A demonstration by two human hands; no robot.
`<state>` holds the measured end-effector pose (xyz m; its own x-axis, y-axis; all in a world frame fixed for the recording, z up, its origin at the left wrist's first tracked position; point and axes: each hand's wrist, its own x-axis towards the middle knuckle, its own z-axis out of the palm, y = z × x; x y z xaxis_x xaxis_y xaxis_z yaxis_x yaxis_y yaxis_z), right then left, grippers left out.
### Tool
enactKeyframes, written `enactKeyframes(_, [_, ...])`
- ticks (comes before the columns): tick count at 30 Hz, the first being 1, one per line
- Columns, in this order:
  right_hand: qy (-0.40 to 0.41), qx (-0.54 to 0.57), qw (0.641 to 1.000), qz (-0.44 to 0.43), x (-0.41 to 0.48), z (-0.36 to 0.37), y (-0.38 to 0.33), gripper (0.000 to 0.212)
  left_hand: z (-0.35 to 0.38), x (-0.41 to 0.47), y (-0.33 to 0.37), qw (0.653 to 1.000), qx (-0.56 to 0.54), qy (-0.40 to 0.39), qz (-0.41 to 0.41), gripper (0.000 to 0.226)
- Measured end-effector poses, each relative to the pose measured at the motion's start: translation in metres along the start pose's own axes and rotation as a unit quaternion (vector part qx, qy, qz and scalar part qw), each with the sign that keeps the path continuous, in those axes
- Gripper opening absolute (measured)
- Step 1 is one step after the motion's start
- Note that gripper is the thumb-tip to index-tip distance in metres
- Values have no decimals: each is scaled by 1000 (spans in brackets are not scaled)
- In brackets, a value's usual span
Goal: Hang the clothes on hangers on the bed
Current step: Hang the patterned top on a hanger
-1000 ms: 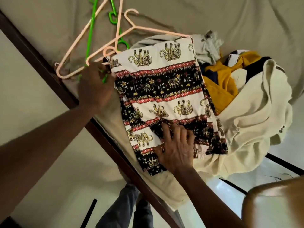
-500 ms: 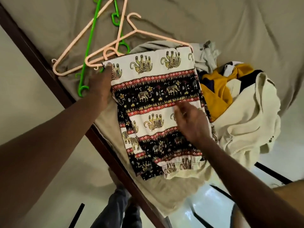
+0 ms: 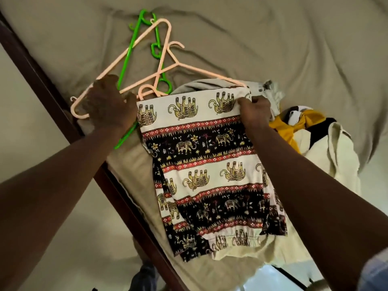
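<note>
Hangers [image 3: 178, 64] behind-left of trousers [image 3: 210, 171] on bed [image 3: 273, 38], clothes pile [image 3: 325, 148] to their right

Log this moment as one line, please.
left hand: on peach plastic hanger, grip unclear | right hand: pinches elephant-print fabric garment | garment: on olive bed

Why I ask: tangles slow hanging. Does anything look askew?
Yes: the peach plastic hangers and green plastic hangers lie crossed in a tangle on the bed, partly under the left hand; the right hand pinches the elephant-print trousers.

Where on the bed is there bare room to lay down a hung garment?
Bare sheet lies beyond the hangers and the clothes pile, toward the far side. The near edge is crowded: hangers, printed garment, pile.
</note>
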<state>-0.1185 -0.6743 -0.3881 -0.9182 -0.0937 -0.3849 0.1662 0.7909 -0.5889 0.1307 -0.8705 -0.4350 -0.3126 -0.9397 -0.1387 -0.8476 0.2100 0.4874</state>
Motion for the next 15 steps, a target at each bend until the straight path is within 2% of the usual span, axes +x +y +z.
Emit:
enactKeyframes(2, [-26, 105, 994, 11, 0, -4, 0, 22, 5, 22, 6, 998, -10, -63, -26, 52])
enactKeyframes(4, [-45, 151, 987, 11, -2, -12, -3, 5, 6, 33, 14, 995, -7, -79, -59, 39])
enactKeyframes(6, [-56, 169, 984, 21, -4, -20, -4, 12, 3, 30, 16, 995, -22, -63, -69, 31])
enactKeyframes(9, [-77, 209, 975, 29, -13, -37, -4, 5, -4, 8, 9, 996, -84, 6, -17, 26])
enactKeyframes(12, [-98, 260, 960, 41, -31, -59, -3, 26, -17, -21, 12, 987, -153, 50, 21, 30])
enactKeyframes(15, [-133, 302, 943, 34, -65, -84, -2, 30, -41, -51, 25, 972, -226, 58, 3, 32])
